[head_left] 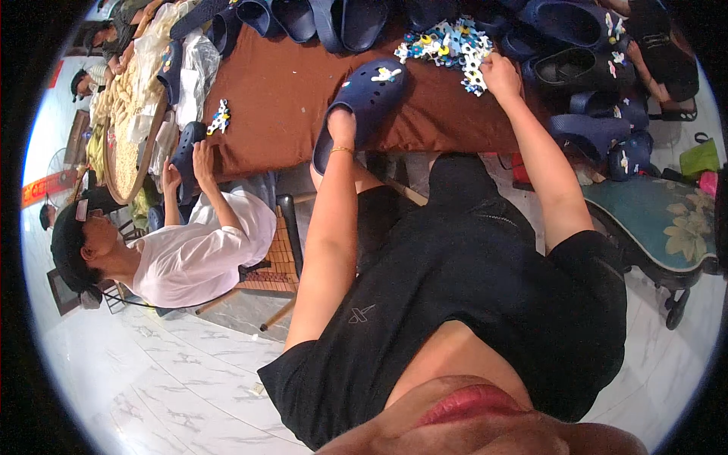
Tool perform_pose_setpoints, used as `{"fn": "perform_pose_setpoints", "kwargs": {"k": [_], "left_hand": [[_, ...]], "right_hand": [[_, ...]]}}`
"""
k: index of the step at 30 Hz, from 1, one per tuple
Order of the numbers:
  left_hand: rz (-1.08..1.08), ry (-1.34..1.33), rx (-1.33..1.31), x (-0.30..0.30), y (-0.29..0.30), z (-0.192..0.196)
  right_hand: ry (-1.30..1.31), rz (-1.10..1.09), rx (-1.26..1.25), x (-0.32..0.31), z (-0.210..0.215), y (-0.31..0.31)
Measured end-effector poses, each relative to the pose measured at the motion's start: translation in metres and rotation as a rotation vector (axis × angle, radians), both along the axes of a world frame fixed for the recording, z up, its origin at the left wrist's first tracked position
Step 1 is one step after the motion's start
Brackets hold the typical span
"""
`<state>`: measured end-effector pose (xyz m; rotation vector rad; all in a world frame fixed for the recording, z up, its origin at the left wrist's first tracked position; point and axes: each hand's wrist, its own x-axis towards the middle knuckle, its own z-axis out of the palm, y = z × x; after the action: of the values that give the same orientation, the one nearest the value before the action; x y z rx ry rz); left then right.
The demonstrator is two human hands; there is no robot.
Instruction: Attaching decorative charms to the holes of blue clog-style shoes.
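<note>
My left hand (341,121) is pushed into a dark blue clog (373,102) and holds it from inside, its fingers hidden under the upper. A small white and yellow shoe charm (386,74) sits on top of the clog. The clog's toe points away from me and its heel reaches the near table edge. At the far right of the cloth, my right hand (500,77) is closed, fingertips pinching at the edge of a heap of white, blue and yellow shoe charms (447,44). Which charm lies between the fingertips is hard to make out.
A brown cloth (273,91) covers the table. Blue clogs (296,19) line its far side, with more clogs (580,129) stacked at the right. On the left a seated co-worker (205,243) handles another clog (186,159) near a small charm pile (220,117). A cushioned seat (652,216) stands right.
</note>
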<state>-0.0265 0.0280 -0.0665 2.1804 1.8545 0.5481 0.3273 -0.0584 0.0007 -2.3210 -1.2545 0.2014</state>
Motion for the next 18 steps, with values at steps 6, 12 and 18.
{"fn": "perform_pose_setpoints", "kwargs": {"k": [6, 12, 18], "left_hand": [[0.0, -0.05, 0.033, -0.005, -0.005, 0.001], [0.042, -0.038, 0.004, 0.001, -0.004, 0.003], [0.014, -0.03, -0.128, 0.011, -0.009, 0.025]], "right_hand": [[0.074, -0.035, -0.238, -0.023, 0.001, -0.028], [0.059, -0.056, -0.014, -0.026, -0.012, -0.032], [-0.013, 0.03, 0.454, -0.032, -0.014, -0.007]]}}
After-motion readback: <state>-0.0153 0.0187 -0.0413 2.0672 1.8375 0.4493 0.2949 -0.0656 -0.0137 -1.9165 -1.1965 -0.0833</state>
